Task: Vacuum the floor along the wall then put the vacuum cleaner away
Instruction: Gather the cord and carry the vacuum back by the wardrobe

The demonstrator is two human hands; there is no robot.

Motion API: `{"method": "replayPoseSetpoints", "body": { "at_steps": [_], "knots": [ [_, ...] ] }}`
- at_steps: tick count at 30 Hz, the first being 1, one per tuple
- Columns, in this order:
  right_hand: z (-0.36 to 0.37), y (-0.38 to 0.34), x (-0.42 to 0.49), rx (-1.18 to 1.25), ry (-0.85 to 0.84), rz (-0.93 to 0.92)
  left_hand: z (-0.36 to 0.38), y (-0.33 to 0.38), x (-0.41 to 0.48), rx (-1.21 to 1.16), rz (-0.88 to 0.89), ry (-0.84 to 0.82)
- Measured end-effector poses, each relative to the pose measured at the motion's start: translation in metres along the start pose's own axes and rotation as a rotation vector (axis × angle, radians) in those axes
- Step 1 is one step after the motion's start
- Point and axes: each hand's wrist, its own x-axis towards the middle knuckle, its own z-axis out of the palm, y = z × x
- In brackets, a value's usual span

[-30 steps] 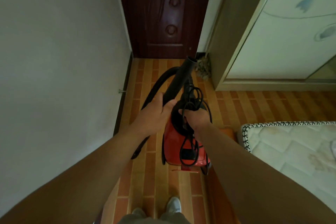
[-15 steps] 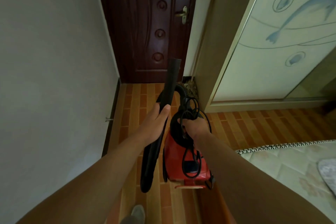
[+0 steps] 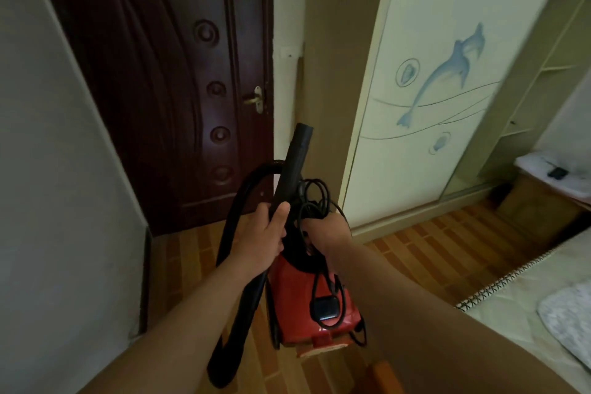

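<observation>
A red canister vacuum cleaner (image 3: 300,304) hangs above the floor in front of me. My right hand (image 3: 323,229) grips its black top handle together with the bunched black power cord (image 3: 315,198). My left hand (image 3: 259,240) grips the black suction tube (image 3: 292,166), which points up and away. The black hose (image 3: 238,217) loops from the tube's far side down past my left forearm.
A white wall (image 3: 64,201) with a dark skirting runs on the left. A dark brown door (image 3: 160,89) stands shut ahead. A white wardrobe (image 3: 431,89) with dolphin art is on the right, a mattress (image 3: 527,297) at the lower right, and brick-patterned floor (image 3: 431,249) between.
My view has tilted up and I have come nearer the door. Both hands keep their grip; the vacuum and tube now hang higher in view.
</observation>
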Motion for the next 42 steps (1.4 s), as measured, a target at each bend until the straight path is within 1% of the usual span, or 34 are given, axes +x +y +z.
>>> {"method": "replayPoseSetpoints", "body": {
  "at_steps": [5, 9, 12, 16, 18, 20, 23, 25, 28, 33, 38, 42],
  "knots": [
    [-0.022, -0.041, 0.041, 0.042, 0.108, 0.010, 0.017, 0.026, 0.070, 0.016, 0.038, -0.093],
    [-0.051, -0.062, 0.084, 0.116, 0.135, 0.051, 0.047, 0.052, 0.126, -0.012, 0.090, -0.143],
    [-0.081, -0.072, 0.113, 0.131, 0.173, 0.045, 0.077, 0.067, 0.161, -0.016, 0.104, -0.171],
    [-0.122, -0.081, 0.139, 0.120, 0.283, 0.022, 0.122, 0.082, 0.203, -0.064, 0.110, -0.237],
    [-0.140, -0.086, 0.153, 0.115, 0.339, 0.004, 0.143, 0.092, 0.223, -0.089, 0.140, -0.260],
    [-0.155, -0.092, 0.168, 0.108, 0.387, 0.014, 0.163, 0.103, 0.241, -0.121, 0.183, -0.295],
    [-0.173, -0.097, 0.192, 0.091, 0.466, 0.052, 0.187, 0.116, 0.271, -0.148, 0.180, -0.363],
    [-0.182, -0.098, 0.210, 0.102, 0.522, 0.075, 0.201, 0.121, 0.295, -0.155, 0.171, -0.409],
    [-0.191, -0.101, 0.236, 0.127, 0.620, 0.112, 0.218, 0.125, 0.331, -0.137, 0.203, -0.472],
    [-0.196, -0.110, 0.276, 0.171, 0.784, 0.183, 0.245, 0.124, 0.392, -0.124, 0.219, -0.631],
    [-0.208, -0.121, 0.304, 0.195, 0.909, 0.219, 0.268, 0.135, 0.436, -0.110, 0.254, -0.710],
    [-0.220, -0.126, 0.322, 0.221, 0.961, 0.246, 0.288, 0.139, 0.456, -0.085, 0.272, -0.762]
  ]
}}
